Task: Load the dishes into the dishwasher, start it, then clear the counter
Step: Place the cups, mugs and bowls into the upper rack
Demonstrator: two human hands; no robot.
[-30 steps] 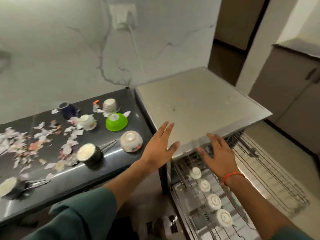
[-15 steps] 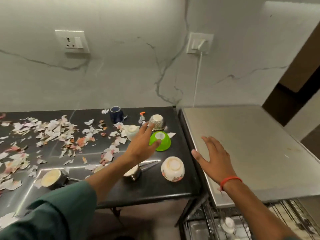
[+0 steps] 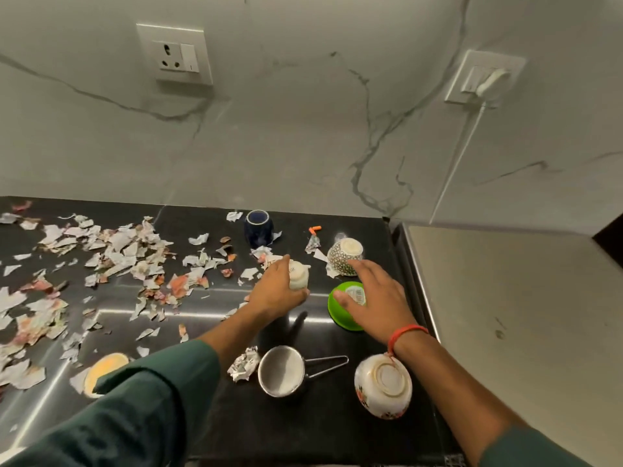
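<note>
The left hand [image 3: 279,291] curls its fingers and thumb round a small white ceramic cup [image 3: 298,276], upside down near the middle of the black counter [image 3: 209,416]. The right hand [image 3: 374,298] is spread, fingers straight, over an inverted lime-green plastic bowl [image 3: 340,315] to the right; its fingertips reach the patterned ceramic bowl [image 3: 345,256] just beyond, and I cannot tell whether it presses on either.

The risks, as I judge them: the cup is glazed and held from the side, so a loose hold could let it slip onto the steel measuring cup with a wire handle [image 3: 283,370] nearer by. The right forearm passes just above the inverted white floral bowl [image 3: 382,389] near the counter's right edge; a careless pull back could knock it off. Torn paper scraps [image 3: 124,251] to the left could cling to the dishes.
</note>
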